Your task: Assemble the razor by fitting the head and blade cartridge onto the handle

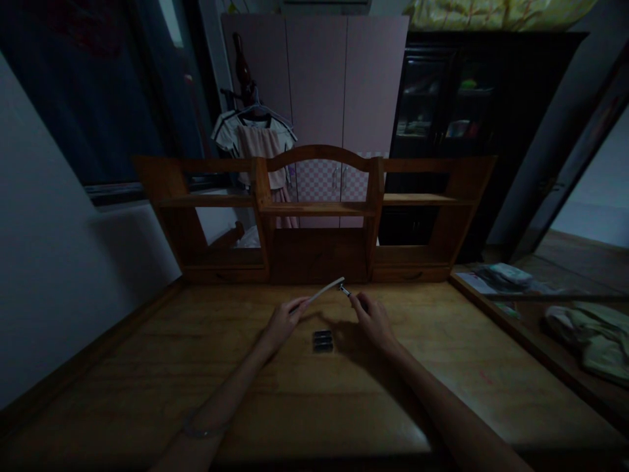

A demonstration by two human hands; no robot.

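Observation:
Over the wooden desk, my left hand [285, 321] pinches the lower end of a thin pale strip [325, 288] that slants up to the right. Closed around the dark handle of a small razor-like tool [345, 290] is my right hand [372, 317]. The tool's head is at the strip's upper right end and seems to touch it. A small clear pack with dark bars [323, 341] lies flat on the desk between my forearms, just below the hands.
A wooden shelf unit [319, 210] stands along the desk's back edge. The desk [206, 367] meets a white wall at the left. Past its raised right edge are cloth [590, 337] and a packet [508, 275]. Clothes [255, 134] hang behind the shelf.

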